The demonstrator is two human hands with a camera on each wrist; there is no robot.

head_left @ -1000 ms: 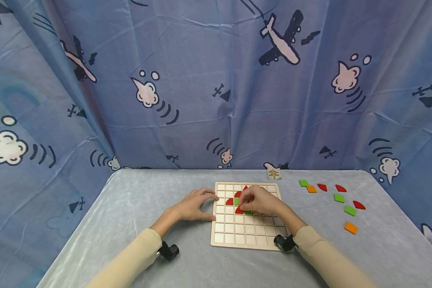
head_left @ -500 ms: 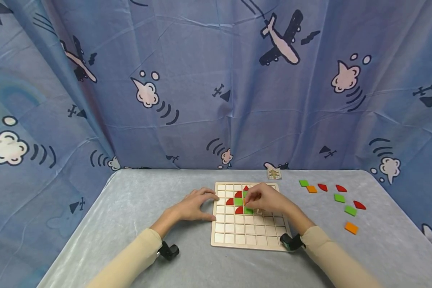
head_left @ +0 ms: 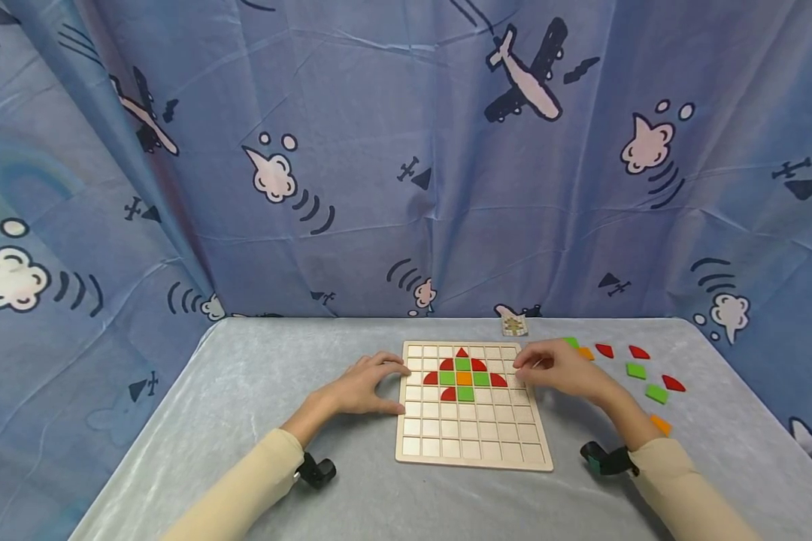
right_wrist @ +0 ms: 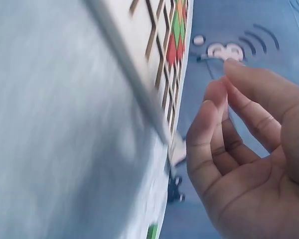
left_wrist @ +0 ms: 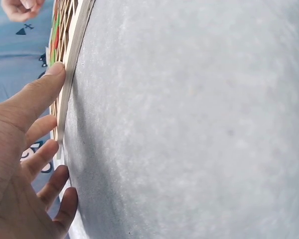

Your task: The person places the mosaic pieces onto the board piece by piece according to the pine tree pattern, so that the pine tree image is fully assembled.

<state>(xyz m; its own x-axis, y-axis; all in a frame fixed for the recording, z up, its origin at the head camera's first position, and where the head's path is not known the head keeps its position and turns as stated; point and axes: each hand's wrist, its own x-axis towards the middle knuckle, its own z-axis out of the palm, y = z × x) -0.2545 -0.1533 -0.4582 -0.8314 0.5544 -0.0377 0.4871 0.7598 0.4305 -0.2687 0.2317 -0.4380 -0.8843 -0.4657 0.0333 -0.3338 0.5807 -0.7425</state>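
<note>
A square wooden grid board [head_left: 477,449] lies on the table. On it sit a red triangle [head_left: 462,352], an orange square [head_left: 464,378], and several green squares [head_left: 465,393] and red quarter-circles [head_left: 498,380]. My left hand [head_left: 368,385] touches the board's left edge with thumb and fingers spread apart. Over the board's upper right edge hovers my right hand [head_left: 560,367], its fingers loosely bent. In the right wrist view nothing shows between the right hand's thumb and fingertips [right_wrist: 203,119].
Loose pieces lie right of the board: several green squares [head_left: 636,370], red quarter-circles [head_left: 639,352] and orange squares [head_left: 661,425], some partly behind the right hand and arm. A small patterned card [head_left: 514,324] lies at the table's back edge, before a blue curtain [head_left: 352,188].
My right hand has moved right, from the pattern's middle to the board's right edge. The orange square and the pattern's right-hand pieces are now uncovered. My left hand stays at the left edge.
</note>
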